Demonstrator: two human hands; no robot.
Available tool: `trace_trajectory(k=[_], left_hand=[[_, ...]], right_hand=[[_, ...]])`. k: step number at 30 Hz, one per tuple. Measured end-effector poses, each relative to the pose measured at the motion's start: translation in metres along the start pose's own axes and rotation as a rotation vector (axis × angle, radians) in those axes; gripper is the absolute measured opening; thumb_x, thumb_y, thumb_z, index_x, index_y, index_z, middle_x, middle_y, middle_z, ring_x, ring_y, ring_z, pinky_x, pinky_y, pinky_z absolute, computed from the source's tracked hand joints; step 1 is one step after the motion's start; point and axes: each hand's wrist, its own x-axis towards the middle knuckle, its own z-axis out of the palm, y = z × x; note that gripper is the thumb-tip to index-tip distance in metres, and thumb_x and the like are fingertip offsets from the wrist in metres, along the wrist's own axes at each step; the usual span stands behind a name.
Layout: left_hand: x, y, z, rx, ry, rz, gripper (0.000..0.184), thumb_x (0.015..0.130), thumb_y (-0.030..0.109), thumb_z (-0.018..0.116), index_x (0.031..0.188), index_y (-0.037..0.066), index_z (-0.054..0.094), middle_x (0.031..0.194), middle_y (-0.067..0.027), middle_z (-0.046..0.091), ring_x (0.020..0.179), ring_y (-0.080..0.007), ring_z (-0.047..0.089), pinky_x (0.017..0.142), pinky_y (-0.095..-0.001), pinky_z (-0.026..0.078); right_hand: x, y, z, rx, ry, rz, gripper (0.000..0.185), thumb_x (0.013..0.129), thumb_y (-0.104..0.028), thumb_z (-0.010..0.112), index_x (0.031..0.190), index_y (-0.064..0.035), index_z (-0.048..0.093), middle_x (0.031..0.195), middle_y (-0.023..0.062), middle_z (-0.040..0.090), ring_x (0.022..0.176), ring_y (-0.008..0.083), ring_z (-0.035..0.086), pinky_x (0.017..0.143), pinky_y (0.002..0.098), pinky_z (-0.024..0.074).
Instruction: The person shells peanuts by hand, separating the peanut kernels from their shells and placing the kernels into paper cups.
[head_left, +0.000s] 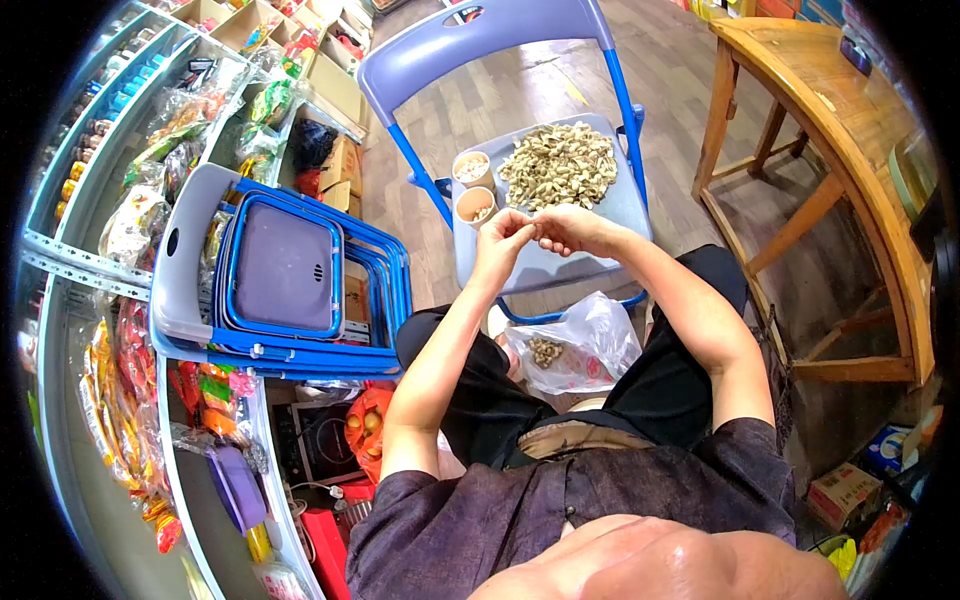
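Note:
My left hand (502,246) and my right hand (578,232) meet over the front of the folding chair's seat (470,262). Fingers of both are pinched together at the fingertips, around something too small to make out. Just beyond them lies a heap of tan-green pods (560,163), perhaps unshelled peanuts. Two paper cups stand left of the heap. The farther cup (471,170) is nearly full of pale kernels; the nearer cup (475,206), close to my left hand, shows a few at its bottom. Below the seat, a white plastic bag (595,350) holds some brownish pieces (545,352).
Folded blue chairs (285,270) lean at my left against shelves (90,265) of packaged goods. A wooden table (800,60) stands at the right. An orange bag (370,430) sits on the left near a black cooktop (320,440). Boxes (845,495) lie at lower right.

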Motion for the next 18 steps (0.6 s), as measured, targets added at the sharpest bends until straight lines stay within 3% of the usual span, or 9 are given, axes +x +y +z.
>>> trace_trajectory(k=[2,5,18], left_hand=[[0.005,-0.008,-0.002,0.05,0.006,0.007,0.006,0.087,0.007,0.066,0.088,0.004,0.061,0.081,0.0001,0.063,0.075,-0.0063,0.057,0.071,-0.0225,0.046],[-0.001,0.0,0.002,0.091,0.026,0.04,0.007,0.086,0.007,0.068,0.086,0.003,0.062,0.081,-0.0005,0.064,0.075,-0.0072,0.058,0.07,-0.0225,0.046],[0.013,-0.006,0.005,-0.607,-0.046,-0.178,0.017,0.093,0.018,0.063,0.101,0.003,0.06,0.089,-0.0052,0.066,0.077,-0.0146,0.061,0.077,-0.0278,0.051]], right_hand=[[0.003,0.003,-0.004,-0.082,0.045,0.002,0.025,0.087,-0.031,0.049,0.075,-0.0124,0.06,0.062,-0.0042,0.054,0.05,0.0058,0.045,0.046,0.0207,0.0367],[0.0,0.005,-0.001,-0.051,0.054,-0.032,0.029,0.092,-0.036,0.052,0.074,-0.0132,0.06,0.062,-0.0055,0.054,0.05,0.0047,0.045,0.046,0.0204,0.0367],[-0.001,0.006,0.005,0.277,0.009,-0.215,0.027,0.097,-0.03,0.041,0.084,-0.0106,0.054,0.065,-0.0048,0.048,0.05,0.0042,0.035,0.045,0.0196,0.0297]])
